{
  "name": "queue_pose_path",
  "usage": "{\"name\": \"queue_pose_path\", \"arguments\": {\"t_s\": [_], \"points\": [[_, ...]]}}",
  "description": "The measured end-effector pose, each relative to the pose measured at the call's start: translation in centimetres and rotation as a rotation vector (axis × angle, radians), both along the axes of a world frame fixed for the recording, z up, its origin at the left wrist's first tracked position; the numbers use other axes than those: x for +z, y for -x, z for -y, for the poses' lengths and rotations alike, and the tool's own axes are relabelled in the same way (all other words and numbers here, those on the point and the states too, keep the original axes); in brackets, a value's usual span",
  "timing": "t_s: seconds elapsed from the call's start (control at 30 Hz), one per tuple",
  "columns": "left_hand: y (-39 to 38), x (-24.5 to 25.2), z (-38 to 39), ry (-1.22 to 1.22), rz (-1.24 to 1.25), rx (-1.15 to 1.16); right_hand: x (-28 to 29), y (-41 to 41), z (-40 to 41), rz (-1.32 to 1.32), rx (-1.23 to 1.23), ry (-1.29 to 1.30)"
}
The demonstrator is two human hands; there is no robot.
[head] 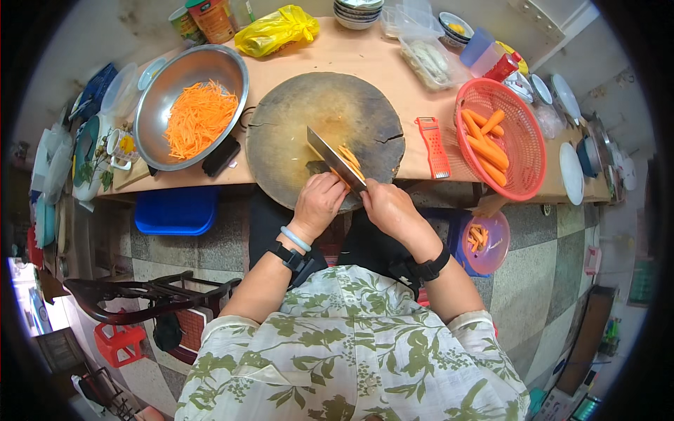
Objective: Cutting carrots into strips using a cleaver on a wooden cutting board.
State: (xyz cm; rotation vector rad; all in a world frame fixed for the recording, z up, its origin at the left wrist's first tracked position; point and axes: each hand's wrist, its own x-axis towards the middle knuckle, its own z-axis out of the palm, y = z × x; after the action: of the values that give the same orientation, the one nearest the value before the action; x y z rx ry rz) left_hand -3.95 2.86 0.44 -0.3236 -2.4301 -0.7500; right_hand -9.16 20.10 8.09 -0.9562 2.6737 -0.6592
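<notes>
My right hand (387, 206) grips the handle of a cleaver (335, 159), whose wide blade stands on edge over a round wooden chopping block (326, 100). Close against the blade's left side is my left hand (319, 202), fingers bent and pressing on a piece of carrot, largely hidden by the fingers and blade. Cut carrot strips (349, 158) lie along the blade's right side. A steel bowl (234, 84) at the left holds a heap of shredded carrot (200, 118). Peeled carrots (487, 147) rest in a red plastic basket (534, 158) at the right.
A red grater (433, 147) lies between block and basket. Beyond the block are a yellow plastic bag (276, 31), stacked bowls (358, 13) and a clear plastic container (429, 60). A black object (221, 156) sits beside the steel bowl. Below the table's right edge, a pink bowl (497, 244) holds carrot pieces.
</notes>
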Motion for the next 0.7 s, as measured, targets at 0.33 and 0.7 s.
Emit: {"name": "queue_pose_path", "arguments": {"t_s": [0.33,0.7], "points": [[0.1,0.2,0.1,-0.002,0.024,-0.010,-1.0,-0.3,1.3,-0.022,-0.015,-0.046],[0.1,-0.5,0.0,-0.021,0.011,-0.011,-1.3,1.4,1.7,-0.008,-0.044,0.005]]}}
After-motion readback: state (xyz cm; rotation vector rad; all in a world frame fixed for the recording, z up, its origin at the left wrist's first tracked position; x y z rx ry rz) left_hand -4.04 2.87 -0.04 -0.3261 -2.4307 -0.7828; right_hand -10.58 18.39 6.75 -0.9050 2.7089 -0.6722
